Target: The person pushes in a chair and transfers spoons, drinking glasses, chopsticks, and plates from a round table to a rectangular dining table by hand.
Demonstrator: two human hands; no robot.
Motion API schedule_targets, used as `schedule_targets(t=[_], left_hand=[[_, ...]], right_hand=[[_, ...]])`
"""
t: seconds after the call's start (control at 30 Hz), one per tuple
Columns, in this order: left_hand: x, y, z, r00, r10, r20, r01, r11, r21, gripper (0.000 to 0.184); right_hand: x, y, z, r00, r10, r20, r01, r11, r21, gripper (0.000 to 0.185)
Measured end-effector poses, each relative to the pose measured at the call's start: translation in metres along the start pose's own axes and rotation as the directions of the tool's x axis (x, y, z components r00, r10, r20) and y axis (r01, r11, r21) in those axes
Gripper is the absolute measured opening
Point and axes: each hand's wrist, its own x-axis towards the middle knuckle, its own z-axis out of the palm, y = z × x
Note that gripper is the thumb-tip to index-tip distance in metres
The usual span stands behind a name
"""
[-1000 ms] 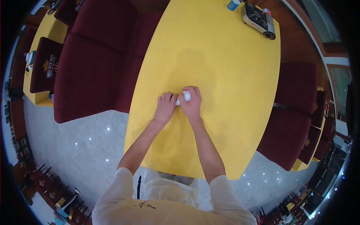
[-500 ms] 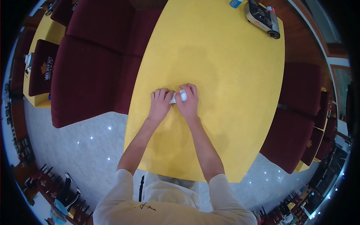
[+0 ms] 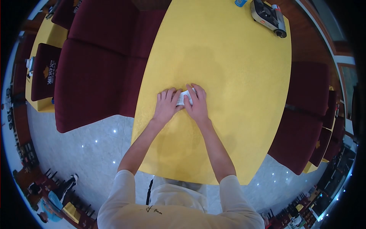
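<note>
Between my two hands is a small white packet-like thing (image 3: 181,100) with rows of fine grey print; its exact kind is too small to make out. My left hand (image 3: 166,104) grips its left end, fingers curled over the far side and the thumb near its lower edge. On the other end, my right hand (image 3: 197,105) is closed, with the thumb pressed on the white face and the fingers bent over the top. Both hands are low over the yellow table (image 3: 213,133), and my fingers hide the packet's ends.
A portable gas stove (image 3: 268,17) stands at the table's far right corner, with a blue can or cup (image 3: 240,3) beside it. Dark red bench seats (image 3: 95,76) line the left side, and more red seats (image 3: 297,133) the right. At lower left a person in blue (image 3: 53,204) is visible.
Both hands have shifted slightly right in view with the white thing. It has turned, so its printed side now shows more, and the right fingers have spread a little.
</note>
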Motion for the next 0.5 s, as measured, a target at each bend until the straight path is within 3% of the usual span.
schedule_targets(t=[0.5], left_hand=[[-0.022,0.005,-0.004,0.995,-0.023,-0.093,0.024,1.0,0.008,0.06]], right_hand=[[-0.005,-0.005,0.004,1.0,0.003,-0.01,-0.002,0.998,0.063,0.051]])
